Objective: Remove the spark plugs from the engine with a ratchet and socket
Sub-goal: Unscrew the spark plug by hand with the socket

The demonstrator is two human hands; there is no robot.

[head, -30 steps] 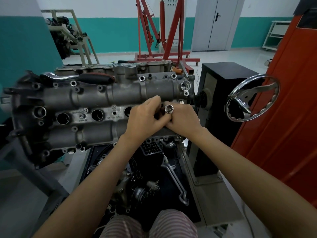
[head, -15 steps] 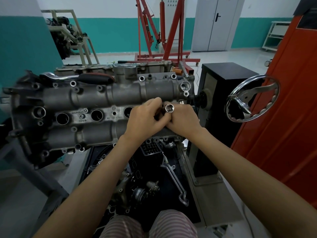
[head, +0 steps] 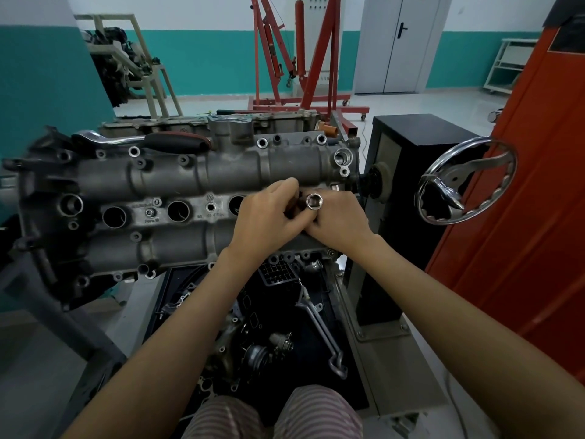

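Little changed over the last second: both hands locked together at the right end of the engine (head: pixel 177 185), over the fourth plug hole, hardly shifted. Socket (head: pixel 314 202) turned only a touch, square drive hole facing up toward the camera, upper end poking out between the knuckles. Left hand (head: pixel 269 217) curled over something dark just beside the socket, too hidden to name. Right hand (head: pixel 338 220) wrapped around the socket's lower part, grip closed on it. Probably hand-turning or seating the socket in the hole, so no plug out yet from this one, judging by the unchanged pose.

Ratchet (head: pixel 142 141) lying unused along the far edge of the engine, chrome head to the left, dark handle with a red band to the right, well apart from both hands. Three plug holes (head: pixel 178 211) to the left open and dark; whether plugs remain deep inside cannot be told.

Writing: a round VW badge (head: pixel 209 197) cast into the cover between the holes, plus raised part numbers along the same strip, too blurred to read.
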